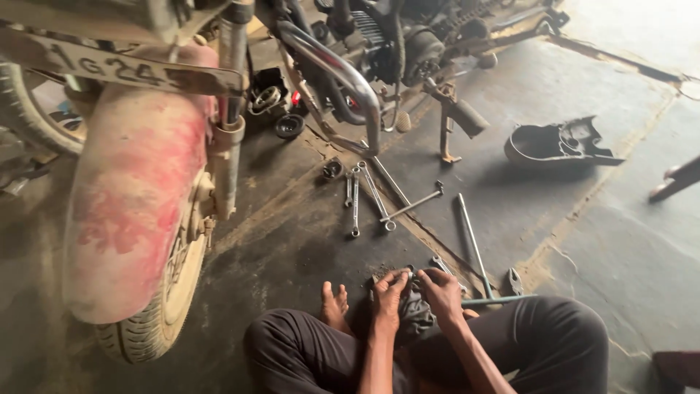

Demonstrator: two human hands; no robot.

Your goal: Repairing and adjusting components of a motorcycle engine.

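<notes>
Both hands down on a dark greasy part [415, 310] on the floor between the crossed legs: left hand [389, 292] gripping its left edge, right hand [440, 293] clamped over the right side. Spanners [364, 195] lie scattered just beyond, red-mudguard motorcycle wheel [138, 219] near left, black cover [558, 144] far right.

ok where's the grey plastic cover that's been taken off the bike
In the head view the grey plastic cover lies on the concrete floor at upper right, just right of the bike's side stand and well beyond the spanners.

trousers [554, 335] — dark, loose | arms — bare, no sleeves | foot [334, 303] — bare
</notes>
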